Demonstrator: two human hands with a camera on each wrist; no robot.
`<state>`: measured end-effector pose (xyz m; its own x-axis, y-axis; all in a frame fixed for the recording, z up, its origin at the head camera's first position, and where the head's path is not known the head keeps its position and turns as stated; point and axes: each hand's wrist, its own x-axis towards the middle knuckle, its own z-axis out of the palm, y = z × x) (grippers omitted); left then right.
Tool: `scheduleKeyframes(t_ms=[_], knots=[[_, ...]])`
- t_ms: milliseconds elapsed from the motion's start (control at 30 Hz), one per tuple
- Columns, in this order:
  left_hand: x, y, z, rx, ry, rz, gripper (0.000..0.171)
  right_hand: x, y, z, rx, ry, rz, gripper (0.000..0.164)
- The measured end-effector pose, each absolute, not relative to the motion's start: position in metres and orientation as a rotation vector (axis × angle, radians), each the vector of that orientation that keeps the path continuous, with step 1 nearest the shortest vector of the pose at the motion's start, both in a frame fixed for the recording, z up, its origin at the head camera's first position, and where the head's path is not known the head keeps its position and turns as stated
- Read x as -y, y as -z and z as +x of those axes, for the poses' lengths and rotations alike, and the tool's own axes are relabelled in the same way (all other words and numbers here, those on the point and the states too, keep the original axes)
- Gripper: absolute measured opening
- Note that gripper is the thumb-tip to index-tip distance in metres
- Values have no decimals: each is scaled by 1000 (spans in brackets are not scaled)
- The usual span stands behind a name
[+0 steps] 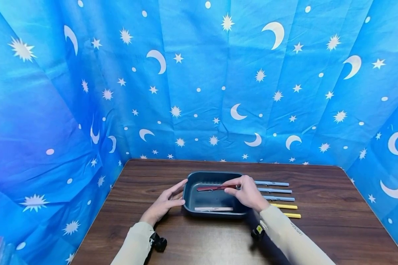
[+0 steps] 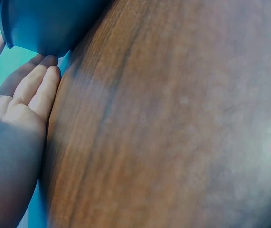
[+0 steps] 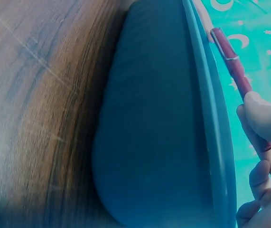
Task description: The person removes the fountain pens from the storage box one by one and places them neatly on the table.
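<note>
My right hand (image 1: 247, 192) pinches a dark red pen (image 1: 208, 189) between thumb and fingers, holding it level over the dark rectangular box (image 1: 215, 215). In the right wrist view the red pen (image 3: 234, 68), with a silvery clip, shows above the box's rim (image 3: 211, 104). At the box's left end, my left hand (image 1: 166, 203) rests its extended fingers and thumb against the wall. The left wrist view has those fingers (image 2: 42, 92) lying against the box's outside (image 2: 50, 28). Inside the box, along its near wall, lies a pale pink pen (image 1: 213, 209).
Right of the box, several pens lie in a column of parallel rows: light blue ones (image 1: 275, 190) farther back, yellow ones (image 1: 292, 215) nearer, partly hidden by my right hand. All stand on a dark wooden table (image 1: 335, 221). A blue star-and-moon curtain (image 1: 199, 99) hangs behind.
</note>
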<state>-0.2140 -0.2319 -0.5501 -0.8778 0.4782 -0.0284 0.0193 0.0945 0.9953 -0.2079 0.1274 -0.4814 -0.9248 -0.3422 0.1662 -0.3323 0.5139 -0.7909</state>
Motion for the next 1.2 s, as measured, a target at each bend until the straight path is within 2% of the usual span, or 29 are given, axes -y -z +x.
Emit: scheduleKeyframes(t_ms=[500,1200], knots=[[234,551,-215,-2043,-1842,498,70,-151,478,-200,-2826,1412,-646,17],[234,551,-216,-2057,-1820,508,70,-191,478,-182,-2957,1467,-544,16]])
